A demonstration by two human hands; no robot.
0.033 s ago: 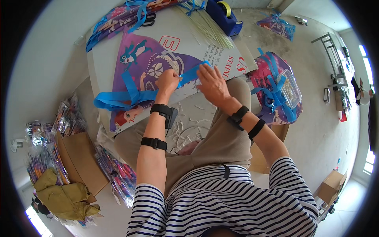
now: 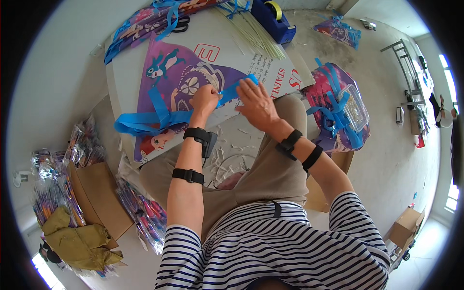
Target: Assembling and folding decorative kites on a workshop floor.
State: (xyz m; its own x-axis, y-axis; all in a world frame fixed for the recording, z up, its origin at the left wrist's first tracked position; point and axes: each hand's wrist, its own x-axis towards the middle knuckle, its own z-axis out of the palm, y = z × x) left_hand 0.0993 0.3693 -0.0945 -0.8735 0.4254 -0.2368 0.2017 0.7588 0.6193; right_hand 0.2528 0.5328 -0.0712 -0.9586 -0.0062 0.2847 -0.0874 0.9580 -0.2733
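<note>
A triangular purple printed kite [image 2: 154, 92] with cartoon figures lies flat on a white board [image 2: 205, 31] in front of my knees. A blue ribbon [image 2: 230, 93] runs along its right-hand corner. My left hand [image 2: 205, 100] is closed, pinching this ribbon at its near end between thumb and fingers. Over the ribbon's far end, my right hand [image 2: 258, 105] is held flat with its fingers stretched out. It grips nothing; whether the fingertips press on the ribbon I cannot tell. Long blue ribbon tails [image 2: 137, 123] loop across the kite's left side, under my left wrist.
At the board's far edge are folded printed kites [image 2: 145, 26], black-handled scissors [image 2: 181, 24], pale thin rods [image 2: 249, 34] and a blue tape dispenser [image 2: 274, 24]. A ribbon-tied bundle [image 2: 321, 92] bearing a clear plastic box [image 2: 356, 108] stands right. Left are a cardboard box [image 2: 96, 193] and wrapped packets [image 2: 55, 186].
My right hand has drawn slightly left and toward me along the ribbon. My left hand keeps its pinch in the same spot.
</note>
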